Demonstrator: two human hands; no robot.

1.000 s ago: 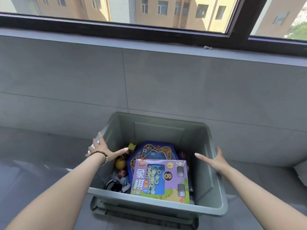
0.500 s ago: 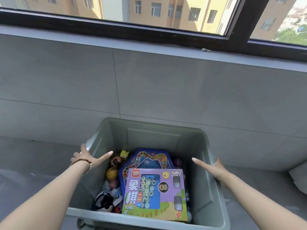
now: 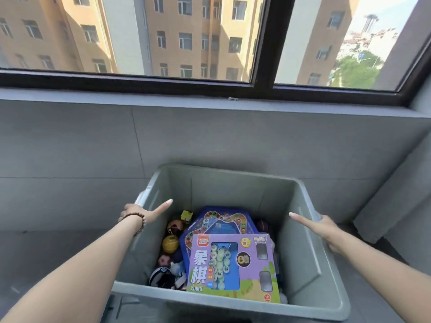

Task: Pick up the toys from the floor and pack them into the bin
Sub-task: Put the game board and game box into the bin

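Gray bin (image 3: 233, 183) under a window (image 3: 163, 43) holds two game boxes (image 3: 233, 266) and several balls (image 3: 170, 244); left hand (image 3: 142, 212) and right hand (image 3: 319, 226) grasp its rims.

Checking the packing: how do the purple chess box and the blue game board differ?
The purple chess box is rectangular and lies on top; the blue game board is many-sided, partly covered beneath it. The box has a window showing pieces; the board a printed track. Both sit in the grey bin.
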